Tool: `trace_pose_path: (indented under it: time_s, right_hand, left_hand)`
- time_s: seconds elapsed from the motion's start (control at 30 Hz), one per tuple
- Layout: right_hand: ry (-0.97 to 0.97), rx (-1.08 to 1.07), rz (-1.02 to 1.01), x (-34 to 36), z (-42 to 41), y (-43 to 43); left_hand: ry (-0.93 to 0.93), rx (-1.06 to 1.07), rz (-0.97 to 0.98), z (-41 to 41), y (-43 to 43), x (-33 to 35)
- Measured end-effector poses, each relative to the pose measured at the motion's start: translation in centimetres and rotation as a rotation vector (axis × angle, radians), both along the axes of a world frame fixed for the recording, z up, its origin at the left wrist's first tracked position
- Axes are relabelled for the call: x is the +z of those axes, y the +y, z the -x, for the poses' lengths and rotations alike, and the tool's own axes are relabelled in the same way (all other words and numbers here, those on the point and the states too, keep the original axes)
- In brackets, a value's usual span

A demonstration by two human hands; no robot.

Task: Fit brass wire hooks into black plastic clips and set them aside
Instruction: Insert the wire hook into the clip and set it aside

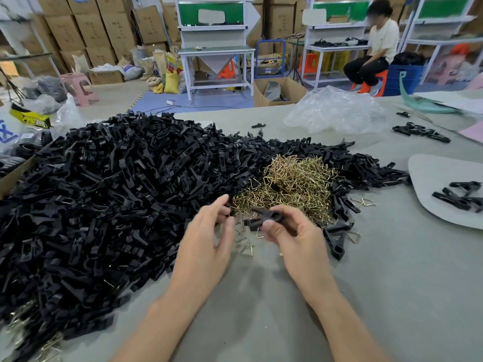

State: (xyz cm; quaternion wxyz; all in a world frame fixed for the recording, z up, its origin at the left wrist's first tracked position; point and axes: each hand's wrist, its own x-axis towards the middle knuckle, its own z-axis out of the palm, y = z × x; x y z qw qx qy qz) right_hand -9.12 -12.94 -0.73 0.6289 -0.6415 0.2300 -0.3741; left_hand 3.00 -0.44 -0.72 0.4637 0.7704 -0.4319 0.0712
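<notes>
Right hand [290,231] pinches one black plastic clip [264,217] between thumb and forefinger, holding it just above the desk [261,296] at the near edge of the brass wire hooks [295,184]. My left hand [209,236] hangs beside it with fingers loosely curled; I cannot tell whether a hook sits between its fingertips. I judge the clip light and stiff, best held by its round end so the forked end stays free for the hook. The hooks look thin, springy and likely to tangle, so I would lift one by its bend. A huge heap of black clips [104,194] spreads on my left and behind the hooks. A few clips [460,194] lie on a pale mat [428,178] to the right, perhaps finished ones. Grey felt-like cloth covers the desk, so parts should not slide. Beyond are stacked cartons [86,24], white workbenches [217,50], crumpled clear plastic [334,113] and a seated person [376,48].
</notes>
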Motion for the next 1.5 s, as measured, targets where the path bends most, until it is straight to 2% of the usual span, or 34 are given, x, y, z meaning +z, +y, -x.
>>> trace_pose_path:
  time_s: [0.1, 0.2, 0.33, 0.5, 0.67, 0.73, 0.77, 0.87, 0.9, 1.0, 1.17, 1.4, 1.5]
  right_hand:
    - [-0.121, -0.095, -0.193, 0.4, 0.4, -1.1]
    - [-0.167, -0.087, -0.277, 0.5, 0.7, -1.4]
    - [-0.191, -0.015, -0.354, 0.7, 0.5, -1.3]
    - [-0.370, 0.199, -0.658, 1.5, 0.6, -1.0]
    - [-0.407, 0.378, -0.750, 2.0, 1.1, -0.6]
    - [-0.427, 0.400, -0.783, 2.1, 1.2, -0.7]
    - [-0.435, 0.406, -0.802, 2.1, 1.3, -0.8]
    - [-0.456, 0.410, -0.850, 2.0, 1.2, -1.1]
    - [-0.458, 0.406, -0.849, 1.9, 1.2, -1.1]
    - [-0.436, 0.379, -0.805, 1.8, 0.8, -1.0]
    - [-0.337, 0.331, -0.640, 1.4, 0.1, -0.7]
    - [-0.190, 0.296, -0.338, 1.0, -0.3, -0.4]
    - [-0.153, 0.307, -0.272, 0.9, -0.2, -0.3]
  left_hand:
    - [-0.403, 0.249, -0.244, -1.8, -1.7, 0.0]
    - [-0.597, 0.270, -0.385, -2.6, -3.8, -0.2]
    - [-0.657, 0.282, -0.457, -2.7, -4.9, -0.8]
    - [-0.662, 0.294, -0.461, -2.7, -5.0, -0.9]
    - [-0.657, 0.262, -0.444, -2.2, -4.1, -0.5]
    - [-0.562, 0.219, -0.322, -1.7, -3.2, -0.4]
    - [-0.421, 0.186, -0.238, -1.3, -2.6, -0.2]
    - [0.303, 0.059, 0.097, 0.6, -1.3, 0.7]
    - [0.467, 0.024, 0.184, 1.1, -1.1, 1.0]
    - [0.720, -0.071, 0.315, 1.8, -0.7, 2.0]
    - [0.959, -0.187, 0.379, 2.2, -0.9, 2.9]
    - [0.914, -0.152, 0.293, 1.8, -0.5, 2.8]
    - [0.912, -0.149, 0.280, 1.7, -0.5, 2.7]
